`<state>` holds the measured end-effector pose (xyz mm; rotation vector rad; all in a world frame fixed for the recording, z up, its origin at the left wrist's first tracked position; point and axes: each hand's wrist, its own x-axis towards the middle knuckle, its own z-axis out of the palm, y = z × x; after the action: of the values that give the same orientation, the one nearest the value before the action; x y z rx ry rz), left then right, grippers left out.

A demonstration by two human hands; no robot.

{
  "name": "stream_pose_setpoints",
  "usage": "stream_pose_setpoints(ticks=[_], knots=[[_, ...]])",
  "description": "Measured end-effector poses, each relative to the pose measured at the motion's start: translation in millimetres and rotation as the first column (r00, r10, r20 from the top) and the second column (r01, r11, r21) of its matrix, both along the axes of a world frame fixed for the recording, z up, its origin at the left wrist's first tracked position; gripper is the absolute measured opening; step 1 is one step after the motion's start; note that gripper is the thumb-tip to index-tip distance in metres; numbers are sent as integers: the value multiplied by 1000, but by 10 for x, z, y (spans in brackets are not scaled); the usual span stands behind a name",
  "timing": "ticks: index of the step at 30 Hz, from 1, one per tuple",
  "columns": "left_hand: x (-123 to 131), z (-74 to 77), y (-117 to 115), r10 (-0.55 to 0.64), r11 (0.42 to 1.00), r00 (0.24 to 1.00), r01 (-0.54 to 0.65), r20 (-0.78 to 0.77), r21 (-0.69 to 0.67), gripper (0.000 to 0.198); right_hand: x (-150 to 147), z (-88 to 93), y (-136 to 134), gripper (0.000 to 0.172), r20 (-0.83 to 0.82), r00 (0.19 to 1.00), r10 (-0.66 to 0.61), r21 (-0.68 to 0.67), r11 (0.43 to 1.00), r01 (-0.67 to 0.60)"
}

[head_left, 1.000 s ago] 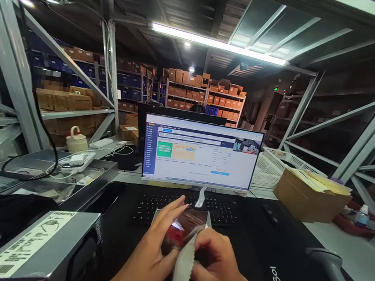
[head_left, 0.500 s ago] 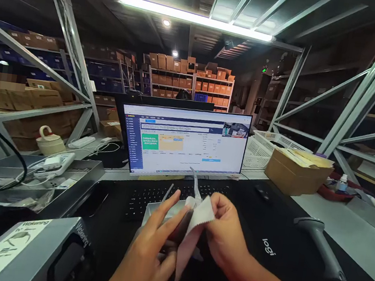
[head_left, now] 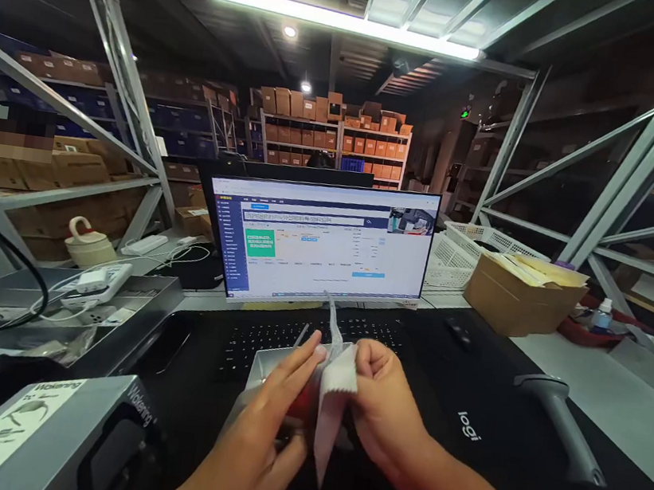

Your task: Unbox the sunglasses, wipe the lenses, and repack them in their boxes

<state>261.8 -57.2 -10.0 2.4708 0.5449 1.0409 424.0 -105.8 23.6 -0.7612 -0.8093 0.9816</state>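
Observation:
My left hand (head_left: 264, 422) is closed on a small dark red packet (head_left: 304, 403), fingers reaching up along its left side. My right hand (head_left: 384, 405) pinches a pale zigzag-edged cloth (head_left: 333, 406) that hangs in front of the packet. Both hands are held together just above the black desk mat (head_left: 476, 433), in front of a small grey open box (head_left: 266, 366) and the black keyboard (head_left: 254, 344). A lit monitor (head_left: 321, 240) stands behind the keyboard. Most of the packet is hidden by the cloth and my fingers.
A grey printed box (head_left: 37, 432) sits at lower left, a metal tray (head_left: 54, 305) with a white charger and cables beside it. A barcode scanner (head_left: 558, 412) lies at right, behind it a brown carton (head_left: 513, 298) and a white basket (head_left: 458, 254). Steel racking frames both sides.
The view swung left and down a little. My right hand lifted the cloth from under the packet up to its front, and both hands drew closer together.

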Motion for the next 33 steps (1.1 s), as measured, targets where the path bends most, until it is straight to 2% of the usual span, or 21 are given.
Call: stream_pose_setpoints(ticks=[2, 4, 7, 9, 11, 13, 16, 18, 20, 22, 25, 27, 30, 33], knots=[[2, -7, 2, -7, 1000, 1000, 7, -27, -8, 78, 45, 8, 23, 46, -4, 998, -58, 26, 998, 58], [-6, -31, 19, -3, 1000, 1000, 3, -13, -14, 80, -11, -70, 17, 42, 98, 979, -179, 72, 982, 172], [-30, -60, 63, 35, 999, 997, -34, 65, -11, 80, -203, -271, -24, 36, 308, 881, -359, 229, 927, 298], [-48, -53, 89, 50, 999, 993, -49, 111, -8, 80, -298, -364, -47, 35, 424, 805, -415, 341, 897, 282], [-63, -26, 95, 43, 999, 993, -42, 111, -18, 80, -303, -365, -51, 35, 488, 786, -380, 345, 911, 226], [-72, 12, 80, 22, 999, 998, -19, 66, -42, 77, -219, -283, -38, 37, 459, 847, -269, 232, 956, 178], [-81, 65, 41, -41, 998, 999, 40, -26, -53, 79, -38, -130, -13, 40, 258, 960, -112, 55, 993, 101], [-87, 88, 29, -74, 997, 995, 72, -69, -35, 82, 34, -83, -5, 44, 154, 986, -65, 28, 998, 62], [-94, 97, 35, -86, 996, 994, 84, -67, -26, 83, 36, -97, -6, 47, 147, 985, -93, 47, 995, 87], [-93, 89, 47, -77, 997, 997, 77, -15, -10, 81, -20, -159, -13, 45, 172, 963, -209, 86, 977, 197], [-73, 49, 58, -4, 1000, 995, 2, 100, 25, 75, -150, -307, -28, 42, 199, 908, -370, 133, 928, 349], [-55, 16, 64, 32, 998, 987, -41, 156, 54, 71, -238, -415, -37, 41, 250, 890, -381, 176, 922, 345], [-44, -17, 79, 35, 995, 982, -51, 183, 85, 67, -330, -520, -46, 39, 375, 834, -404, 310, 903, 299], [-56, -9, 82, 29, 995, 980, -47, 197, 90, 67, -304, -471, -55, 41, 434, 799, -415, 370, 891, 262]])
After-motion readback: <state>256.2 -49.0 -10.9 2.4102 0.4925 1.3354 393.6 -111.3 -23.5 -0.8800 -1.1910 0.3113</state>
